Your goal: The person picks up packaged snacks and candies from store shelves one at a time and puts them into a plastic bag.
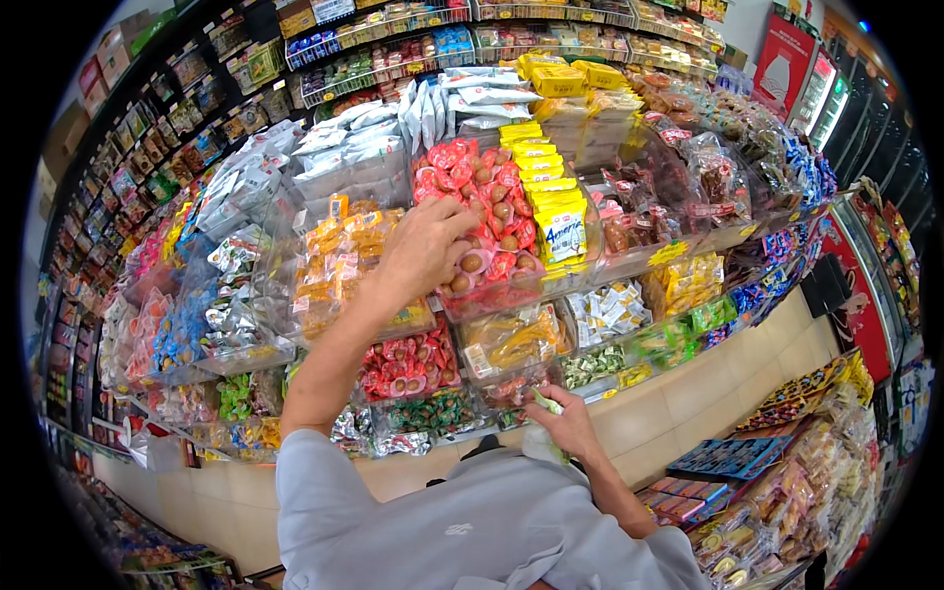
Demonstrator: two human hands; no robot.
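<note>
My left hand (431, 240) reaches into a clear bin of red-wrapped round snacks (487, 192). Its fingers curl down onto the packets at the bin's left side. Whether they pinch one is hidden by the hand itself. A column of yellow packets (553, 199) stands along the right side of the same bin. To the left of it, below my wrist, a bin holds orange-wrapped packets (346, 247). Close to my body, my right hand (564, 420) grips a crumpled pale green and whitish piece, a bag or cloth (544, 442).
Lower bins hold more red-wrapped snacks (409, 361) and small white packets (612, 313). Silvery-white bags (354, 133) are stacked behind. Wire shelves (383, 66) rise at the back. Another display of packaged goods (782, 487) stands at lower right, across the tiled floor (686, 391).
</note>
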